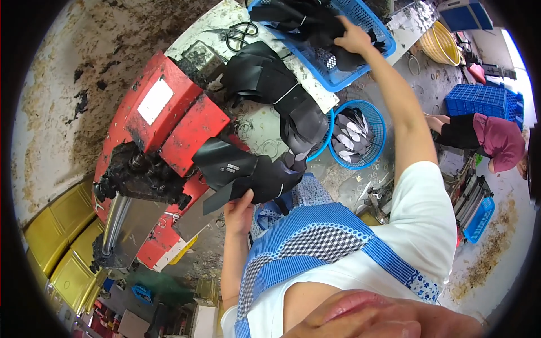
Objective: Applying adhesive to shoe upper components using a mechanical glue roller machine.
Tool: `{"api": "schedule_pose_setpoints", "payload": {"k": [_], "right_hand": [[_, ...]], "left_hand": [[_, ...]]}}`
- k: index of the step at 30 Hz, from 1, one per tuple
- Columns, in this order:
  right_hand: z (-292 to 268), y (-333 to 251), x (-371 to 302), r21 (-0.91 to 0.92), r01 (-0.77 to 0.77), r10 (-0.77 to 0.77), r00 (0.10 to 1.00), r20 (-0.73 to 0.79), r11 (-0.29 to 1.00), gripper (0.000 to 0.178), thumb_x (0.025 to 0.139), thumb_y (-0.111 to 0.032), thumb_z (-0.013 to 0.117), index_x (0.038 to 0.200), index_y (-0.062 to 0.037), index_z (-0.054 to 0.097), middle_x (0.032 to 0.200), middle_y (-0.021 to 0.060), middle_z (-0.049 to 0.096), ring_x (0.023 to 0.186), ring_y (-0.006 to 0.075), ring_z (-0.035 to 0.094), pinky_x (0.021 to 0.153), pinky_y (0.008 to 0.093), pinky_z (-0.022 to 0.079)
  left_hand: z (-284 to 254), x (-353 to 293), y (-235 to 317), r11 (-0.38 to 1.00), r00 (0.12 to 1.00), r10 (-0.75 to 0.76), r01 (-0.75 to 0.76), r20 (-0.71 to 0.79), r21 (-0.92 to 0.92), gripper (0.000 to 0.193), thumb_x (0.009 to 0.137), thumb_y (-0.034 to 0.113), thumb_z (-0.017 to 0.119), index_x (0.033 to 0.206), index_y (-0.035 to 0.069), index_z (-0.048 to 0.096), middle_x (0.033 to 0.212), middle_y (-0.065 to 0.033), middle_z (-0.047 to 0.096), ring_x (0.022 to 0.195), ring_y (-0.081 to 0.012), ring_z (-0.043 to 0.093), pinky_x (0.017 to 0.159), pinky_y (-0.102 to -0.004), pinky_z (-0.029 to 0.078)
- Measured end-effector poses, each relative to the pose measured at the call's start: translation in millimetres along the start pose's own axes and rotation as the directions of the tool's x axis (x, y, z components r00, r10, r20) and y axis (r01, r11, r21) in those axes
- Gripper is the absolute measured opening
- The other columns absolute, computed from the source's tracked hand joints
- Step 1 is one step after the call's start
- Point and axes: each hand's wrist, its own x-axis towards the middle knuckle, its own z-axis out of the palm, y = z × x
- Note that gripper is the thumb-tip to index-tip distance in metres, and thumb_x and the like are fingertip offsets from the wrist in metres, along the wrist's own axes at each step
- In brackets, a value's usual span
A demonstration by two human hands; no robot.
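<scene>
My left hand [239, 211] is closed on the edge of black leather-like cut pieces [228, 166], which fan out beside a red machine [169, 121]. Small pale marks show on the top piece. Farther off, my right hand [356, 38] reaches into a blue plastic basket [332, 85], its thumb and fingers around dark cut pieces [315, 28]; some fingertips are hidden among them. Between the hands, a bundle of black pieces [290, 96] bound with a thin pale band lies along the white worktable [262, 135].
Black-handled scissors [239, 35] lie on the table near the basket. A round blue basket [382, 138] with grey and white scraps stands on the floor. Loose rings litter table and floor. At right, a person in a pink top [499, 141] bends near blue crates [476, 101]. A yellow basket [442, 45] stands beyond.
</scene>
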Motion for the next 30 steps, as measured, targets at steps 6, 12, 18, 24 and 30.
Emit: {"api": "schedule_pose_setpoints", "payload": {"k": [6,12,18,24,30], "right_hand": [[-91,-18,-68,0.342,0.037,-0.078,0.991,0.108,0.939,0.041,0.068,-0.031,0.072,0.084,0.0060,0.067,0.070,0.0127,0.066,0.065,0.0181,0.062,0.062,0.0337,0.050],[-47,-49,-119,0.690,-0.237,-0.193,0.853,0.485,0.684,0.043,0.070,-0.031,0.073,0.094,0.0044,0.071,0.087,0.0129,0.069,0.079,0.0167,0.064,0.071,0.0296,0.051],[7,-93,-127,0.494,-0.209,-0.096,0.847,0.524,0.844,0.090,0.065,-0.036,0.073,0.134,0.0110,0.041,0.133,0.0261,0.048,0.126,0.0345,0.046,0.106,0.0357,0.035],[33,-79,-143,0.614,0.138,-0.128,0.990,-0.061,0.777,0.075,0.075,-0.030,0.067,0.139,-0.0011,0.041,0.136,0.0239,0.046,0.129,0.0346,0.043,0.107,0.0372,0.035],[62,-52,-115,0.674,0.043,-0.027,0.999,-0.034,0.737,0.048,0.084,-0.023,0.061,0.126,0.0002,0.056,0.116,0.0174,0.063,0.107,0.0268,0.060,0.094,0.0338,0.046]], "left_hand": [[3,-6,13,0.992,0.999,0.044,-0.040,0.031,-0.116,0.040,0.086,-0.006,0.059,0.123,0.009,0.057,0.121,-0.0067,0.061,0.115,-0.0205,0.057,0.101,-0.0389,0.045],[22,-6,24,0.979,0.986,0.048,-0.015,0.161,-0.202,0.039,0.088,-0.004,0.058,0.125,0.008,0.055,0.122,-0.0082,0.060,0.115,-0.0218,0.058,0.100,-0.0388,0.046],[24,-8,16,0.985,0.995,0.047,-0.031,0.090,-0.170,0.037,0.089,-0.003,0.056,0.124,0.006,0.055,0.122,-0.0091,0.060,0.112,-0.0217,0.060,0.095,-0.0372,0.050],[32,-6,14,0.986,0.993,-0.035,0.053,0.115,-0.159,0.037,0.091,0.001,0.054,0.128,0.006,0.051,0.126,-0.0096,0.058,0.117,-0.0242,0.057,0.098,-0.0401,0.046],[44,11,23,0.968,0.985,-0.003,0.047,0.175,-0.246,0.035,0.097,0.010,0.049,0.131,0.008,0.050,0.131,-0.0101,0.056,0.120,-0.0253,0.055,0.100,-0.0438,0.045]]}}
